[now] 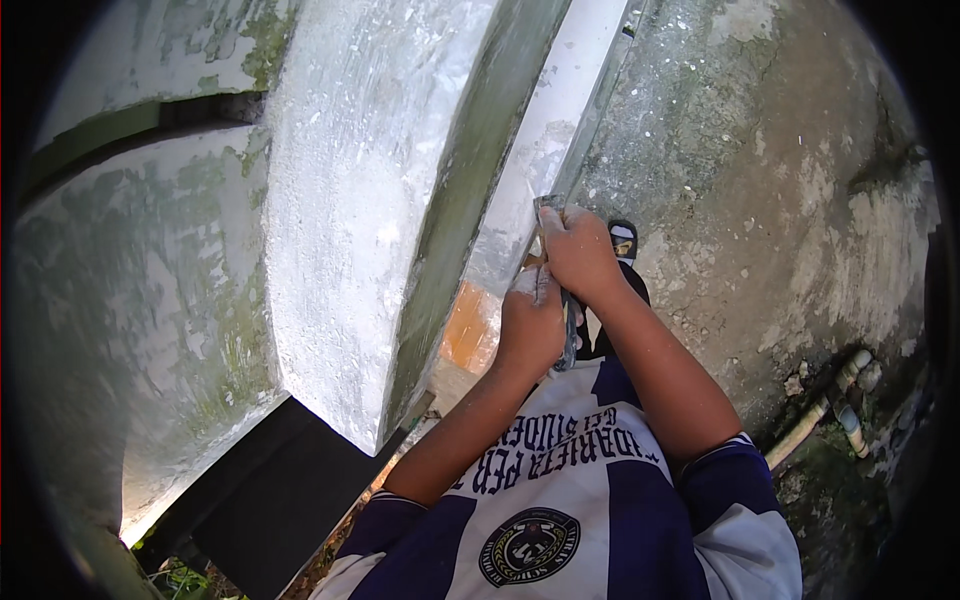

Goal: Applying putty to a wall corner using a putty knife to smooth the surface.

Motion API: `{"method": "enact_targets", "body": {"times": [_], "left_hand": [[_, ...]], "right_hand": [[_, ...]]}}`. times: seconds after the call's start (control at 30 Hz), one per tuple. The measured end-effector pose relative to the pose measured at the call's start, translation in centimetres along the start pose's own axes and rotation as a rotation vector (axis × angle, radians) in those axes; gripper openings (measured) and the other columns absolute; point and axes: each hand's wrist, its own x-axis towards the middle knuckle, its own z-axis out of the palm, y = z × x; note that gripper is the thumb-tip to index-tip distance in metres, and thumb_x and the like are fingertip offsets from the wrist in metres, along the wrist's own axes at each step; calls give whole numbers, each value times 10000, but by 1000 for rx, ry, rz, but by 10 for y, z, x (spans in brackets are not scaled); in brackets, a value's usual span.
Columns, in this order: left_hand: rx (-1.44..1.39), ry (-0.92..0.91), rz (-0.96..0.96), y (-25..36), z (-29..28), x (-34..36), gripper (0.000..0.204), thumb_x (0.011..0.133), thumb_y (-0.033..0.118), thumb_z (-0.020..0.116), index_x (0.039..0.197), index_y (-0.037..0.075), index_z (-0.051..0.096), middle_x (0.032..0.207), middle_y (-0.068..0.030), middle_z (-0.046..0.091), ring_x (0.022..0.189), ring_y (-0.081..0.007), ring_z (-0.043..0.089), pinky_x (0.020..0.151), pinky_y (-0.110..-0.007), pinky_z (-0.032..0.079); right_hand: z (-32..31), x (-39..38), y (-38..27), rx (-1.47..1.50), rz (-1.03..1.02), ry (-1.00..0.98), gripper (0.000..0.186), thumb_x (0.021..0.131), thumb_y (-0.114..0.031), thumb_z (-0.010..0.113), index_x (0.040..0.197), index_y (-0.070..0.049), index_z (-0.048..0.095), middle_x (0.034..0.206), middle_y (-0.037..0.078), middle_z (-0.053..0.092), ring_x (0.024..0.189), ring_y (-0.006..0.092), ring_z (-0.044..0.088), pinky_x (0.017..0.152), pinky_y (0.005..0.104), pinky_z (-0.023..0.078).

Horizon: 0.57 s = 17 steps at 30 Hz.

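My left hand [533,318] and my right hand [582,252] are close together at the middle, both closed, the right one a little farther away. Pale powder coats their fingers and thumbs. Between them runs a narrow dark tool; its grey end [547,203] shows past my right thumb, and a dark lower part [569,340] shows beside my left hand. My fingers hide most of it, so I cannot make out its kind. The grey end lies against or just over the edge of a long whitish strip [548,130].
Left of the strip stands a green-stained edge [450,210] and a rough whitewashed wall face [350,200]. A dark panel [275,490] lies at lower left. Stained concrete [720,200] stretches to the right, with pale pipes [800,435] at lower right. One sandalled foot [622,236] shows beyond my right wrist.
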Motion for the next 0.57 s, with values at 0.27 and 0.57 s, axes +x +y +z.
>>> {"method": "enact_targets", "body": {"times": [0.27, 0.57], "left_hand": [[-123, -30, -123, 43, 0, 10, 343, 963, 213, 450, 766, -34, 583, 613, -98, 597, 449, -192, 570, 419, -336, 440], [11, 1, -116, 28, 0, 14, 307, 964, 235, 466, 884, -19, 619, 690, -129, 638, 571, -248, 624, 537, -371, 464]], "right_hand": [[-5, 18, -14, -24, 45, -2, 414, 909, -298, 523, 751, 74, 615, 617, 235, 599, 632, 369, 643, 664, 441, 481], [-8, 27, -23, -70, 85, -8, 401, 882, -296, 553, 827, 90, 648, 806, 324, 614, 822, 470, 616, 770, 483, 481]]}}
